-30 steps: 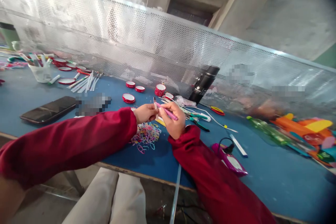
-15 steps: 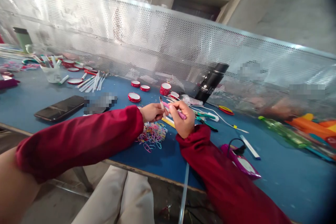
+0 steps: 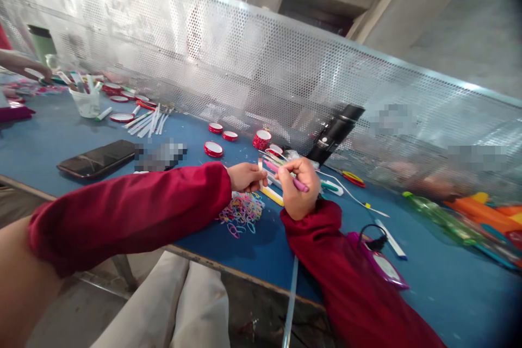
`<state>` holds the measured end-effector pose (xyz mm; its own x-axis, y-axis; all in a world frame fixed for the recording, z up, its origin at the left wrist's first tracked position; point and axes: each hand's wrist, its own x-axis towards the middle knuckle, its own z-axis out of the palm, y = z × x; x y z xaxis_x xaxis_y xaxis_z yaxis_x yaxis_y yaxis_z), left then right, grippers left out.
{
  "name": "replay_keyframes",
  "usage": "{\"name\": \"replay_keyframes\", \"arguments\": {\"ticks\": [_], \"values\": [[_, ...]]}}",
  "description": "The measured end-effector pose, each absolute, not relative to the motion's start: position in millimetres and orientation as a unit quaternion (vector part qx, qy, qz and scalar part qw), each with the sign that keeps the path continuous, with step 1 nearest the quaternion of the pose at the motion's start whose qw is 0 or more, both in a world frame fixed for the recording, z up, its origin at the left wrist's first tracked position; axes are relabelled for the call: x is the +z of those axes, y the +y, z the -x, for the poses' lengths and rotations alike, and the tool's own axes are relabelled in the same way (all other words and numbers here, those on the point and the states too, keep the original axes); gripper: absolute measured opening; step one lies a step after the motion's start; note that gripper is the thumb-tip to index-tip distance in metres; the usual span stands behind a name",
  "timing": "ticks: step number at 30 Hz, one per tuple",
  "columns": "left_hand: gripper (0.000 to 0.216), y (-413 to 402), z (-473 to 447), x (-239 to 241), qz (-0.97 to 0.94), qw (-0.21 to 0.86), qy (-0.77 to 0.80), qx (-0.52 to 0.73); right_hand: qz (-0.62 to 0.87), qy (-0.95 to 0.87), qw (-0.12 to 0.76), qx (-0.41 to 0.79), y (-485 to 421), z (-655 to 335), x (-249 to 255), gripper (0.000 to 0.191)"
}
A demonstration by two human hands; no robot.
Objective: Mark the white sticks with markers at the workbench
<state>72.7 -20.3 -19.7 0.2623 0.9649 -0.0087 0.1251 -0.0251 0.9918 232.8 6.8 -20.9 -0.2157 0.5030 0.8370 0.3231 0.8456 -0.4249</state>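
Note:
My left hand (image 3: 245, 177) pinches a short whitish strip (image 3: 260, 165) with a dark brown top end, held upright. In my right hand (image 3: 302, 189) is a slim pink-purple pen (image 3: 271, 166), its tip pointing left at the strip with a small gap between them. Below my left hand lies a pile of small coloured rubber bands (image 3: 242, 212). A yellow-and-white bar (image 3: 272, 196) rests on the table under both hands. Red-rimmed tape rolls (image 3: 213, 149) stand beyond my left hand.
A black phone (image 3: 98, 159) lies on the blue table at left, near white sticks (image 3: 150, 121) and a cup of markers (image 3: 85, 102). A black cylinder (image 3: 336, 133) leans on the perforated metal screen (image 3: 261, 65). A purple packet (image 3: 381, 266) lies at right. Another person's hand (image 3: 30, 64) reaches in far left.
My right hand has drawn back to the right with the pen, opening a gap to the strip. My left hand keeps the strip. Another person's hand has come into view at far left.

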Motion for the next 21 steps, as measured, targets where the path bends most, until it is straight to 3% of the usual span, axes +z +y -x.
{"name": "replay_keyframes", "arguments": {"ticks": [21], "values": [[0.027, -17.3, -71.7, -21.6, -0.597, 0.539, 0.445, 0.394, 0.253, -0.782, 0.564, 0.083, 7.2, -229.4, -22.2, 0.01]]}}
